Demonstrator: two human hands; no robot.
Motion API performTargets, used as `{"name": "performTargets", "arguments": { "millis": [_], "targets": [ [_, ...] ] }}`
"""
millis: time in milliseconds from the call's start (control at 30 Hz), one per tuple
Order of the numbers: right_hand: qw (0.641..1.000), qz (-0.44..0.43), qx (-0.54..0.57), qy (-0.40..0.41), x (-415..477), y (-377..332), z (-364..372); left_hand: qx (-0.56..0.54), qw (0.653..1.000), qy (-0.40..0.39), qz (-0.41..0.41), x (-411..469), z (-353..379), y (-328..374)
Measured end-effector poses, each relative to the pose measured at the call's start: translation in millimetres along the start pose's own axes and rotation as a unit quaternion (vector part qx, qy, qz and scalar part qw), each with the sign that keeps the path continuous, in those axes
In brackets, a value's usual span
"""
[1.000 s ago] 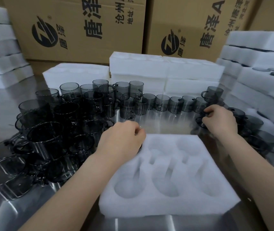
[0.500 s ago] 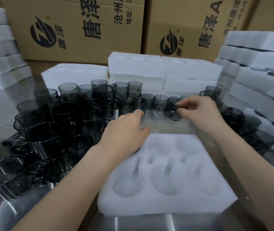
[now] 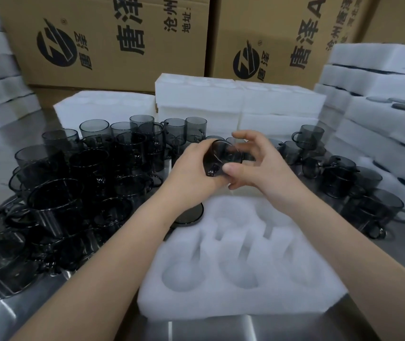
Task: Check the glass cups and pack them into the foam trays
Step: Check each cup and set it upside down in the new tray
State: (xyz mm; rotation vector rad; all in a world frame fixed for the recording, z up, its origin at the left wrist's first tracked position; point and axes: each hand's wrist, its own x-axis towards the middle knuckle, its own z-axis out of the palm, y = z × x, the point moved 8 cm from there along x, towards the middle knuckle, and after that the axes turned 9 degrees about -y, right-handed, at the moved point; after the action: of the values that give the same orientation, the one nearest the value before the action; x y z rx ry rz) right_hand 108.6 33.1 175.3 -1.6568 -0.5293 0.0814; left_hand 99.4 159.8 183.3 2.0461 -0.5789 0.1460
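hands have come together: left hand [image 3: 191, 171] and right hand [image 3: 267, 168] both grip one smoky glass cup [image 3: 221, 153], raised above the far edge of the foam tray [image 3: 233, 308]. a second ago they worked apart, so checking has likely begun.

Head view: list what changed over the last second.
The right grip took a glass cup from the right-hand cups and carried it left to the middle. The left grip left the far-left pocket of the foam tray and rose to hold the cup too. Tray and remaining cups stayed put.
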Motion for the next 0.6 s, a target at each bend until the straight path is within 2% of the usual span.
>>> {"name": "performTargets", "arguments": {
  "millis": [100, 233, 400, 500, 600],
  "targets": [
    [1.000, 0.016, -0.018, -0.012, 1, 5, 3, 0.059, 0.998, -0.009, 0.022, 0, 4, 4],
    [0.997, 0.017, -0.064, 0.048, 1, 5, 1, 0.088, 0.994, -0.021, 0.053, -1, 10, 7],
    [0.992, 0.023, -0.024, 0.125, 0, 5, -10, 0.091, 0.992, -0.025, 0.085, -2, 12, 13],
    [0.992, 0.030, 0.029, 0.120, 0, 9, -12, 0.068, 0.994, -0.020, 0.085, -2, 10, 13],
    [0.991, 0.037, 0.113, 0.064, 2, 12, -11, -0.029, 0.998, -0.020, 0.050, 0, 7, 7]
  ]
}}
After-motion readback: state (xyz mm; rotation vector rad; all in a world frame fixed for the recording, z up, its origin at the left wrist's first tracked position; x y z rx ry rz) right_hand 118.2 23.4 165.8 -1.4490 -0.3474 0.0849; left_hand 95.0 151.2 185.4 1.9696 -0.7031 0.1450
